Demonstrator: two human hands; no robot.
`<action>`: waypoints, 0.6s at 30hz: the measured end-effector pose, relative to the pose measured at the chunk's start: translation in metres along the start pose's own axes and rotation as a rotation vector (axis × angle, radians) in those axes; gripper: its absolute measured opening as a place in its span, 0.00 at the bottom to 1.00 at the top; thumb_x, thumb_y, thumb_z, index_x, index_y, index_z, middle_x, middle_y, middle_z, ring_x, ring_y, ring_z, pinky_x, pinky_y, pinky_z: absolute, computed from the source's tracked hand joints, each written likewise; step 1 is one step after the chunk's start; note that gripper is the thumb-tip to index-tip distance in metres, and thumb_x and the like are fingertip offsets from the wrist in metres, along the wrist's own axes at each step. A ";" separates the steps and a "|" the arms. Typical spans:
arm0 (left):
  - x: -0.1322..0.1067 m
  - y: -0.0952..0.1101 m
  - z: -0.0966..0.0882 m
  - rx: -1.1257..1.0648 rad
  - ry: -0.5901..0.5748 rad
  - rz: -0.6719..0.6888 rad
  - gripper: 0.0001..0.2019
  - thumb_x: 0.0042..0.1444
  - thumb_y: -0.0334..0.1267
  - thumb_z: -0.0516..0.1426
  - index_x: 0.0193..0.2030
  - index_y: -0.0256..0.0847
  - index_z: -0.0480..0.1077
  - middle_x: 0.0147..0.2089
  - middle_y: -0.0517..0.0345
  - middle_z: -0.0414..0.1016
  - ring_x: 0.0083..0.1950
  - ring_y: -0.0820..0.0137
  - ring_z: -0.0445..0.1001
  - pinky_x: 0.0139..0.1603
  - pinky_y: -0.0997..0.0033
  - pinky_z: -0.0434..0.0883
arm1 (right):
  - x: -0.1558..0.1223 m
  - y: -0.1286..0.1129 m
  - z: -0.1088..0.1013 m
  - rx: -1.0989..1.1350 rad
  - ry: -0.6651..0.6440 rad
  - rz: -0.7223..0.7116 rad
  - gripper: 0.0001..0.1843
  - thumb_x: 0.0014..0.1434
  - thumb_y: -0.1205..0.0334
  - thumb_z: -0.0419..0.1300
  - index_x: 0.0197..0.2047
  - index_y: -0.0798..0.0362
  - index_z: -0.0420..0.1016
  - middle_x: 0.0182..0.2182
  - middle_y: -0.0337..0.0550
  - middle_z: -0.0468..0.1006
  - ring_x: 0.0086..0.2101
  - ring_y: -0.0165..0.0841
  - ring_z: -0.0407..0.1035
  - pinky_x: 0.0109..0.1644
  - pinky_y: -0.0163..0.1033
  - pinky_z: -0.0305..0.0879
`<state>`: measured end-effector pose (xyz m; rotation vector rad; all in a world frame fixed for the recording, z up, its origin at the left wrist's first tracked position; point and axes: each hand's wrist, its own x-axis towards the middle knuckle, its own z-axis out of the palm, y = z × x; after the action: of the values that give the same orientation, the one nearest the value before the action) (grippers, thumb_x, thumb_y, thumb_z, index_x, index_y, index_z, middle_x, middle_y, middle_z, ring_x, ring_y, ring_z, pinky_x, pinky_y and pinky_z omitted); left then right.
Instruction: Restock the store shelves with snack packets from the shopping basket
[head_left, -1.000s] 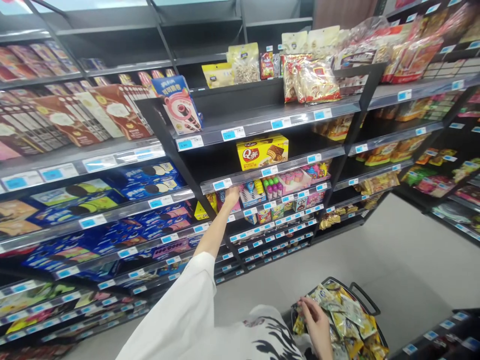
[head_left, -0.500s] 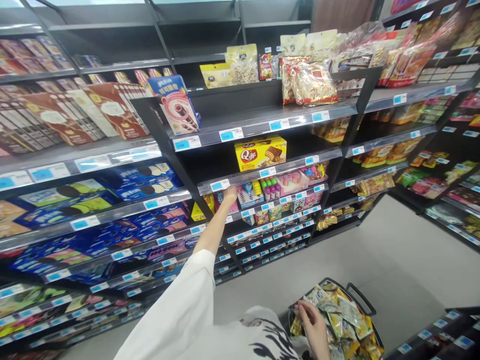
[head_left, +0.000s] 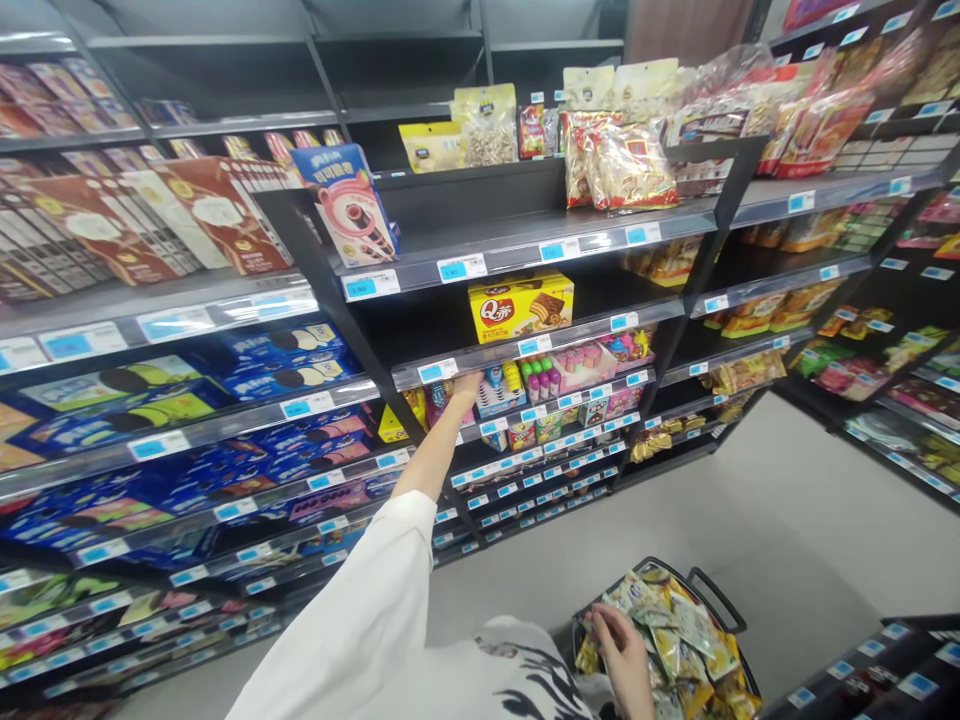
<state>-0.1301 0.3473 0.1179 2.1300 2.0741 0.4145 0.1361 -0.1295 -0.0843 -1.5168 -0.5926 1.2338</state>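
Note:
My left hand (head_left: 466, 388) reaches into a shelf just under a price-tag rail, its fingers hidden among the goods. Beside it on the right sits a white and blue display box (head_left: 501, 392) of small colourful items. To its left is a dark pink-purple package (head_left: 442, 398), partly covered by the arm. My right hand (head_left: 619, 645) is low at the left side of a black basket (head_left: 694, 580), with its fingers curled in together. What they grip, if anything, cannot be made out. Several yellow and green snack packets (head_left: 679, 640) fill the basket.
Above my left hand, a yellow cake box (head_left: 521, 306) stands on a shelf. A blue wafer-roll box (head_left: 346, 205) stands higher up. Blue biscuit packs (head_left: 281, 365) line the left shelves. Shiny snack bags (head_left: 634, 168) lie on the upper shelf. Grey floor (head_left: 780, 500) spreads at right.
My left hand stays in the same shelf spot and has shifted only slightly, to the right. My right hand and the basket look nearly the same, and the view has moved a little.

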 end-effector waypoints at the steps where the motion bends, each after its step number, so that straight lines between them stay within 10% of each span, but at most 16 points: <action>1: -0.001 -0.001 0.004 0.024 -0.006 0.005 0.18 0.66 0.45 0.58 0.57 0.36 0.71 0.58 0.47 0.73 0.58 0.62 0.74 0.61 0.52 0.74 | 0.001 0.000 -0.001 0.007 0.001 0.014 0.34 0.41 0.33 0.72 0.39 0.55 0.84 0.38 0.55 0.85 0.39 0.49 0.80 0.39 0.44 0.79; 18: -0.028 -0.023 0.036 0.095 0.182 0.156 0.25 0.64 0.23 0.45 0.67 0.30 0.65 0.69 0.38 0.65 0.74 0.57 0.58 0.76 0.49 0.54 | 0.007 0.009 0.005 -0.027 0.008 -0.027 0.36 0.43 0.30 0.70 0.39 0.56 0.82 0.37 0.57 0.84 0.39 0.49 0.79 0.35 0.43 0.76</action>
<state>-0.1418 0.3239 0.0743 2.4023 2.0649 0.5589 0.1315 -0.1248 -0.0950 -1.5313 -0.6250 1.2025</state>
